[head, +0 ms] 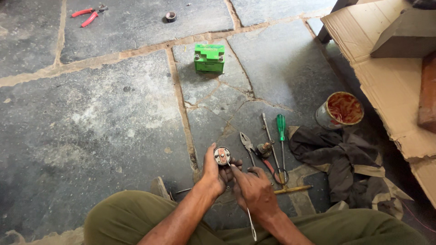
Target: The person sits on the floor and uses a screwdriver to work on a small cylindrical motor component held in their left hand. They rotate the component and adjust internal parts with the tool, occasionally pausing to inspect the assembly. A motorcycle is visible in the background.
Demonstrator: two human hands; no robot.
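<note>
Cylindrical metal part (222,156), with a round copper-coloured end face turned upward, sits gripped in the left hand (214,172), fingers clenched around its body. Right hand (254,190) lies just beside it, index fingertip touching the part's lower edge; whether its remaining fingers grasp the thin wire (250,223) trailing below the wrist cannot be determined. Beyond the right fingers lie pliers (248,144), a green-handled screwdriver (281,131) and a dark rag (338,159). Farther ahead of both hands stands a green battery (209,59).
</note>
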